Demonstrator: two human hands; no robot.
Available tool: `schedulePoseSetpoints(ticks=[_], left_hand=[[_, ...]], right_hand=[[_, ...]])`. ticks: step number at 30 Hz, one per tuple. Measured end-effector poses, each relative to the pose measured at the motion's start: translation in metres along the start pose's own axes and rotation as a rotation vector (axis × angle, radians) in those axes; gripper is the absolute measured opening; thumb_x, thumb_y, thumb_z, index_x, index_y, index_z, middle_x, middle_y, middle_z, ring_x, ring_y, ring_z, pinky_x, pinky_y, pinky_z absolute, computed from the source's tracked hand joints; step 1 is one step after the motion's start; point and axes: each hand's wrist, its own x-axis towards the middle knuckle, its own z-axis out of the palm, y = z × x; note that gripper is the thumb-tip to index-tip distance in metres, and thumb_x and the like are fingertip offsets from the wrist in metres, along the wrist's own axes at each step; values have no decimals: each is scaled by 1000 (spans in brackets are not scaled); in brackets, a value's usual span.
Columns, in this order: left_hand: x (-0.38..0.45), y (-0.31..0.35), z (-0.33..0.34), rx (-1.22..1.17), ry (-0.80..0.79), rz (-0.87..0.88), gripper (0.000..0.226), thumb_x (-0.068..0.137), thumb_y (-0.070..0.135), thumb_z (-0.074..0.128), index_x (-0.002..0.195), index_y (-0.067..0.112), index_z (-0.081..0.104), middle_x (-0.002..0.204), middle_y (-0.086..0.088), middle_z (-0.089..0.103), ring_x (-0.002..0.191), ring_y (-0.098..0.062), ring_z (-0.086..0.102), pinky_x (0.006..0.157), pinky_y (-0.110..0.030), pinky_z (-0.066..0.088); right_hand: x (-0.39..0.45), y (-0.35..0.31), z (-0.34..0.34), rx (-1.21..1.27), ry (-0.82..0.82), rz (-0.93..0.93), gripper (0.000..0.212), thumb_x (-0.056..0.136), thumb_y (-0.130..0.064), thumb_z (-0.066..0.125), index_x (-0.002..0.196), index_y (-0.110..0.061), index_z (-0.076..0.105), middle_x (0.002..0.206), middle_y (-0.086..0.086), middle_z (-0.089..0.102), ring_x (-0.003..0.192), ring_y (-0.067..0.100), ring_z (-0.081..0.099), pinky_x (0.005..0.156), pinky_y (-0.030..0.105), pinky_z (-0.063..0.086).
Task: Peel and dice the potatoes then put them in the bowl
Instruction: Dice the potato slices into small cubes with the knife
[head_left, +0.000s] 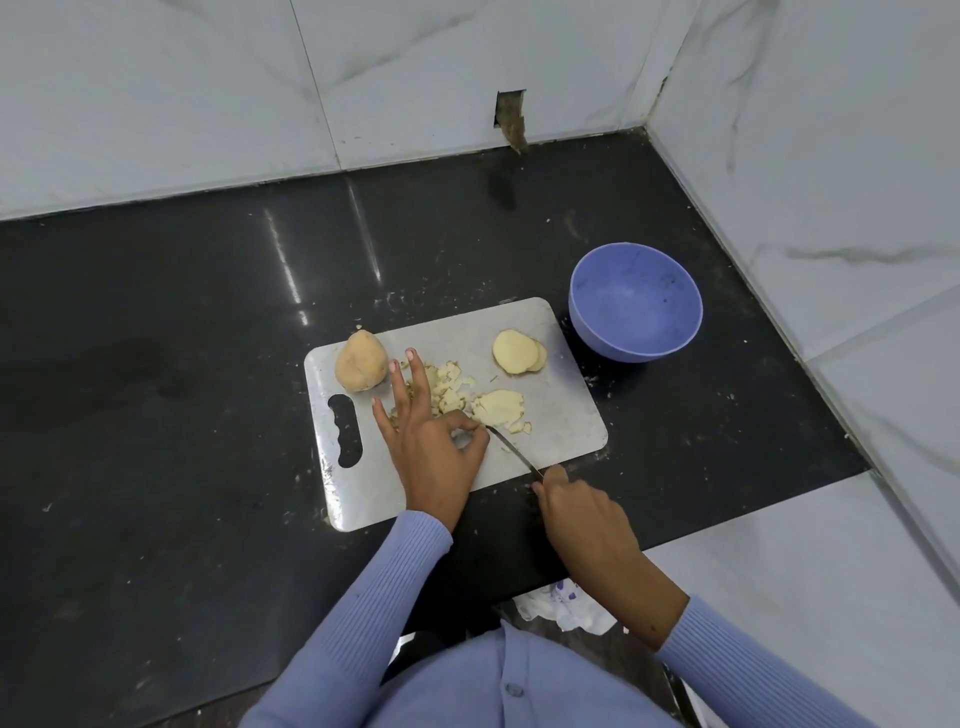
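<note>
On a dark polished stone counter (156, 322) lies a pale grey rectangular plastic cutting board (566, 415), its handle slot at the left. At the board's left end sits a whole tan unpeeled potato (361, 368), egg-shaped, its long axis running roughly away from the person with the narrower end farther off. It looks firm and fairly heavy for its size; it would likely roll, so grasping it around the middle seems safest.

Just right of it, the left hand (428, 441) rests on the board: three fingers stretch straight, while thumb and forefinger curl together, apparently pinching a small piece, though this cannot be told for certain. Around it lies a scatter of pale yellow diced potato bits (447, 387) and a flat peeled slice (500, 406). These cut faces probably feel wet and slippery.

A slim dark knife (511, 451) points diagonally up-left, held by the right hand (582, 512), fingers wrapped around its handle.

Farther right, two overlapping peeled slices (517, 352). Beyond the board's right corner stands a round lilac plastic bowl (636, 340), with no potato visible inside.
</note>
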Motion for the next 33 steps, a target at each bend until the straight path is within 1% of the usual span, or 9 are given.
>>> schedulePoseSetpoints(ticks=[5,9,12,14,22,25,29,31,33], left_hand=[[-1,-3,-2,-8,-22,73,7,77,20,77,71,22,73,156,-8,19,146,-25,5,116,-35,-10],[-2,-9,-9,-83,-49,157,5,79,13,75,83,16,75,144,-11,44,138,-30,32,112,-51,23],[-2,-9,-18,-100,-31,156,12,79,8,74,90,14,75,129,-9,60,123,-30,48,104,-48,36],[-1,-10,-24,-93,-10,171,15,78,6,73,91,13,75,120,-7,64,114,-29,53,98,-45,40],[-2,-13,-37,-79,28,158,19,75,2,76,90,15,75,112,-3,67,105,-24,55,91,-35,39],[-2,-15,-40,-70,24,123,16,76,5,76,91,13,76,112,-3,67,107,-23,55,92,-39,41],[0,-15,-41,-63,12,105,15,78,7,74,92,14,76,112,-2,67,107,-22,55,93,-38,40],[3,-14,-41,-65,10,90,15,78,6,74,91,14,76,112,-2,67,107,-22,55,93,-35,38],[6,-13,-41,-68,4,79,16,78,6,74,91,15,75,113,-2,66,107,-21,54,93,-34,37]], right_hand=[[-3,15,-16,114,-43,14,35,102,-41,30,100,-11,49,90,9,60,87,29,60,73,35,45],[2,23,-32,267,108,-2,35,93,-46,52,74,-18,41,69,0,52,65,18,53,58,31,41],[19,16,-31,391,181,-2,38,78,-41,74,78,-14,48,71,-3,59,65,13,55,61,30,46],[31,4,-26,467,207,7,38,72,-32,81,81,-12,51,73,-3,60,65,12,58,62,32,50],[64,-24,-21,648,364,-86,20,78,-12,76,83,-6,57,81,-1,70,75,12,65,71,30,53],[57,-13,-22,680,467,-40,15,84,-10,68,86,-13,54,87,-1,66,80,13,62,69,23,48],[57,-16,-9,521,380,-39,46,79,-19,74,114,-6,48,99,-6,43,91,8,40,69,16,30],[62,-29,-7,510,344,-38,52,81,-21,73,123,-9,44,104,-3,44,100,11,41,76,18,32],[70,-39,-9,520,329,-51,48,83,-19,71,122,-11,44,110,1,49,105,16,44,76,21,36]])
